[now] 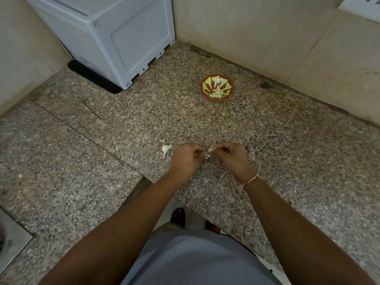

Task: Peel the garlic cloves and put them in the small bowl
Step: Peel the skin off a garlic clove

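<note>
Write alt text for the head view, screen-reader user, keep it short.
Seen from above, a person's left hand and right hand pinch a garlic clove between them over a speckled granite counter. A small red-and-green bowl holding peeled cloves sits farther back, and loose garlic pieces lie just left of the hands.

The speckled granite counter (pixel 267 153) carried a small red and green bowl (pixel 216 87) near its back edge, with pale peeled pieces inside. A piece of garlic (pixel 165 150) lay toward the front edge. A white appliance (pixel 115 36) stood on a black mat (pixel 90 77) in the back left corner.
</note>
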